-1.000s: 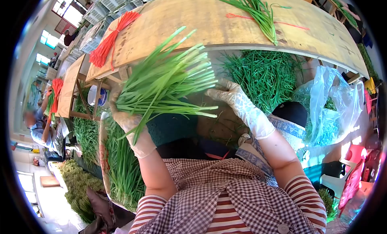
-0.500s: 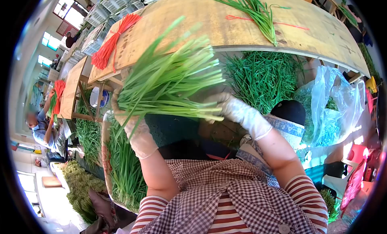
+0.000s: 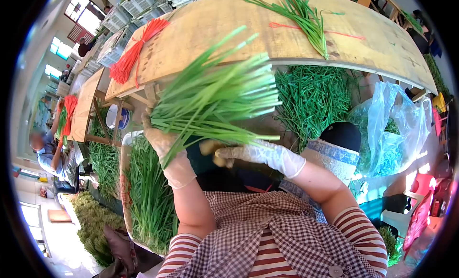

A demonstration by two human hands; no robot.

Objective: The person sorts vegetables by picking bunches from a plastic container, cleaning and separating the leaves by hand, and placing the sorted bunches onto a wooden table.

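Gloved and raised over my lap, my left hand is closed around a thick bunch of green chives. The pale stem ends point right and are blurred. My right hand, also gloved, is just under the lower stems, its fingers apart and smeared at the tips; I see nothing held in it. A long crate of chives stands beside my left forearm. On the wooden table ahead, a small bunch of chives lies across a red tie.
A bundle of red ties lies at the table's left end. Under the table is a heap of loose green leaves; a clear plastic bag stands to its right. Another person works at the far left near a white bucket.
The chive bunch and my left hand have shifted slightly right. My right hand has moved left and down, from the stem ends to beneath the bunch.
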